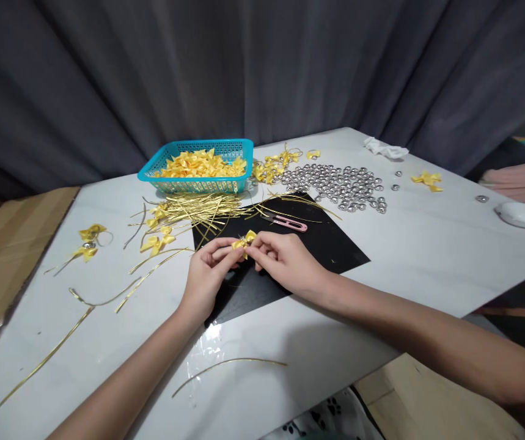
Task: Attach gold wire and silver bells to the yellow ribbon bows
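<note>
- Because the small yellow satin ribbon bow (250, 236) is so slight, it seems to be held by fingertips alone, raised in front of the person over the flat black mat (330, 250).
- The left hand (201, 278) pinches the bow's left side between thumb and fingers; the right hand (287, 260) grips its right side with thumb and curled forefinger. Whether a wire runs between the fingers is too small to tell.
- Both forearms come in low from the near edge of the white table (427, 250), angled inward so that the fingertips nearly meet; the right arm lies flatter, stretching in from the far right.
- The dark mat probably makes pale, shiny bits easier to see; pink-handled snips (292, 224) lie on it just beyond the right hand, likely for an easy reach.
- Gold metallic strips (205, 208) lie heaped in front of the turquoise plastic basket (198, 186) of yellow ribbon pieces (202, 164), while rounded silver beads (335, 183) spread to its right, perhaps sorted by kind.
</note>
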